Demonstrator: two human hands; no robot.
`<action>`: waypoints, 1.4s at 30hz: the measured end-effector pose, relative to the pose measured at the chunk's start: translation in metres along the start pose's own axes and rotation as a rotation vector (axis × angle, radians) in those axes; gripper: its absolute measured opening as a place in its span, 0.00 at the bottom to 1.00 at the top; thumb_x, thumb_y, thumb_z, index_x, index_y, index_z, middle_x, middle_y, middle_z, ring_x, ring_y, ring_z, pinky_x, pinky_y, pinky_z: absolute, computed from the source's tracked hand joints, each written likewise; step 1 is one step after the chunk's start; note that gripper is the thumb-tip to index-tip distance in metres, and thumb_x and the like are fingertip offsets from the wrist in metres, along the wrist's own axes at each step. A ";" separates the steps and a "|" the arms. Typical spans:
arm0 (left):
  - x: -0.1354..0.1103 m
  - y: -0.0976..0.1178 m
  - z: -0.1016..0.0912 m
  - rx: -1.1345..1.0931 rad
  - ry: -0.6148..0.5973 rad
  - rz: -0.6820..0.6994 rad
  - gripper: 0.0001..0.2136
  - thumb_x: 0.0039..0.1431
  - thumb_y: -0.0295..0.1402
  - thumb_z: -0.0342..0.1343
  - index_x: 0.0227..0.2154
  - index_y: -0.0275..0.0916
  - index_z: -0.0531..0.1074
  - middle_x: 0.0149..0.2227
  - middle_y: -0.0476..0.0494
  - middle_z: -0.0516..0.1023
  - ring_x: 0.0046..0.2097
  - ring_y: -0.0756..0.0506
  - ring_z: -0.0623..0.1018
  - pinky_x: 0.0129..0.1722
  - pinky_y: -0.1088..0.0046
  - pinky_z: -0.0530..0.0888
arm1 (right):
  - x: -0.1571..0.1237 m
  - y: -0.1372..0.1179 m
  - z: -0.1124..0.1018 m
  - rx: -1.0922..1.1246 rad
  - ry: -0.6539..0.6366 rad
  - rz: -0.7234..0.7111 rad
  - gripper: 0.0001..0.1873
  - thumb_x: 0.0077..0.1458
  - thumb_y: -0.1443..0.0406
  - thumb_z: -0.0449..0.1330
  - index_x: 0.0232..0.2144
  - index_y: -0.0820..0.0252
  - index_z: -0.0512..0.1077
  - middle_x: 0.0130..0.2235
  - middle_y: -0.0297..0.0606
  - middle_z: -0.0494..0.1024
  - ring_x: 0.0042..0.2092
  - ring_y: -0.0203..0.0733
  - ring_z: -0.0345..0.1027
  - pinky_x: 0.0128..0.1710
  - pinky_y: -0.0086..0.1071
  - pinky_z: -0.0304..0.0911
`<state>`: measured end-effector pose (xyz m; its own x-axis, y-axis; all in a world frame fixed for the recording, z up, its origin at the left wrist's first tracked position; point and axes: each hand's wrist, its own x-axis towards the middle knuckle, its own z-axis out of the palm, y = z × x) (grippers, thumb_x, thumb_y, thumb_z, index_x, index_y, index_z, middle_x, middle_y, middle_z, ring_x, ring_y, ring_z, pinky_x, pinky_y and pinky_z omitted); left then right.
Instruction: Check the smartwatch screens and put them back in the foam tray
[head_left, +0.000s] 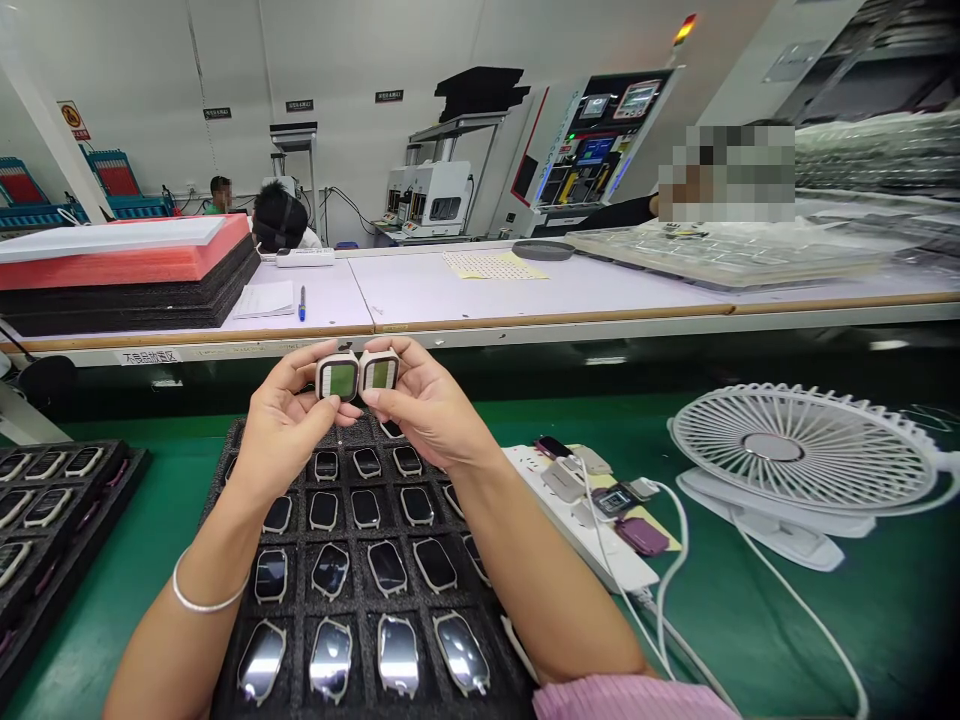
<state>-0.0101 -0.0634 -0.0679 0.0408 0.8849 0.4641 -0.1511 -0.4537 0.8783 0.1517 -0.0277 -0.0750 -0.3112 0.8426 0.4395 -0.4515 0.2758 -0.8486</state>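
My left hand [289, 420] pinches a small square watch case with a lit green screen [338, 378]. My right hand [420, 400] grips a second watch case with a green screen [379, 373]; the two cases touch side by side. Both are held up above the far end of a black foam tray [296, 545], whose pockets hold several dark-screened watch cases [388, 566]. A silver bangle circles my left wrist.
A second black tray of watch cases [45, 500] lies at the left. A white power strip with chargers and cables [592, 510] sits right of the tray, then a white fan [806, 455] lying flat. Beyond is a long white bench with foam stacks, papers, machines, other people.
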 end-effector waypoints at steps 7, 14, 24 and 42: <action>0.000 0.001 0.000 -0.019 0.009 -0.042 0.13 0.57 0.34 0.64 0.45 0.41 0.73 0.37 0.49 0.79 0.26 0.50 0.82 0.28 0.77 0.83 | 0.001 0.001 -0.002 0.010 0.040 0.046 0.19 0.49 0.58 0.71 0.38 0.57 0.70 0.29 0.30 0.72 0.25 0.30 0.59 0.19 0.22 0.53; 0.000 0.002 -0.001 -0.022 0.038 -0.054 0.12 0.60 0.41 0.62 0.42 0.39 0.73 0.36 0.48 0.81 0.24 0.49 0.82 0.23 0.77 0.81 | 0.002 0.000 -0.001 0.058 0.054 0.048 0.18 0.52 0.53 0.68 0.38 0.58 0.72 0.30 0.34 0.74 0.28 0.34 0.64 0.18 0.23 0.55; 0.001 -0.003 -0.003 -0.033 0.058 0.009 0.17 0.61 0.36 0.61 0.52 0.40 0.72 0.40 0.46 0.80 0.30 0.50 0.83 0.32 0.75 0.83 | 0.001 -0.001 -0.005 0.133 -0.038 0.092 0.19 0.55 0.60 0.67 0.48 0.57 0.71 0.37 0.34 0.75 0.27 0.31 0.69 0.28 0.31 0.67; 0.000 -0.003 -0.003 -0.026 -0.052 -0.003 0.24 0.55 0.24 0.60 0.56 0.43 0.71 0.47 0.45 0.79 0.35 0.50 0.84 0.42 0.72 0.83 | 0.001 -0.001 -0.008 0.058 0.002 0.068 0.22 0.50 0.62 0.71 0.46 0.55 0.69 0.36 0.31 0.73 0.26 0.29 0.64 0.26 0.28 0.64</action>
<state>-0.0128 -0.0614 -0.0709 0.0925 0.8793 0.4673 -0.1763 -0.4474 0.8768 0.1584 -0.0235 -0.0757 -0.3407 0.8596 0.3808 -0.4773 0.1908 -0.8578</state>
